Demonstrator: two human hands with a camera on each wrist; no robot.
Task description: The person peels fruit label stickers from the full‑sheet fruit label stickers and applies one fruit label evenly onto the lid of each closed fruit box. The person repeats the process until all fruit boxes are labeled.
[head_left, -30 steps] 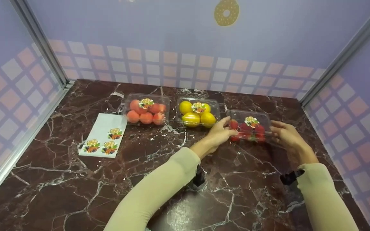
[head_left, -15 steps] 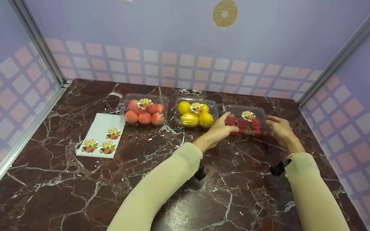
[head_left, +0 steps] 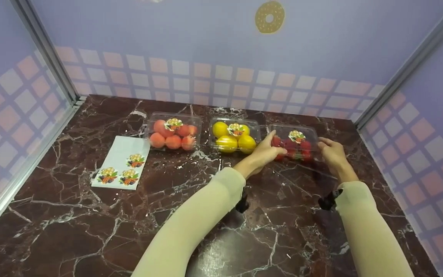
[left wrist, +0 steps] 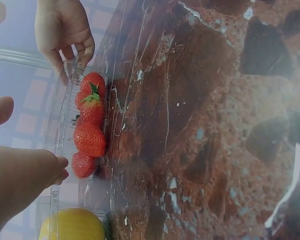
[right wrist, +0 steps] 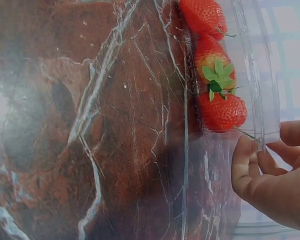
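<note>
A clear plastic box of strawberries [head_left: 297,148], lid closed and a fruit sticker on top, stands on the marble table at the right of the row. My left hand [head_left: 264,152] holds its left end, with the thumb toward the front and the fingers along the side. At the opposite end, my right hand [head_left: 333,154] grips the corner of the rim. The right wrist view has thumb and fingers of the right hand [right wrist: 275,170] around the box edge, close to the strawberries [right wrist: 221,110]. Part of the box's left side is hidden behind the left hand.
Left of the strawberries stand a clear box of lemons [head_left: 235,137] and a clear box of peach-like fruit [head_left: 174,134], each with a sticker. A white sheet [head_left: 123,154] bearing 3 fruit stickers lies at the left. Patterned wall panels [head_left: 206,77] enclose the back and sides.
Both hands have slid the strawberry box backward, into closer line with the lemon box. In the last half second it has shifted only slightly. The other boxes and the sheet stay put.
</note>
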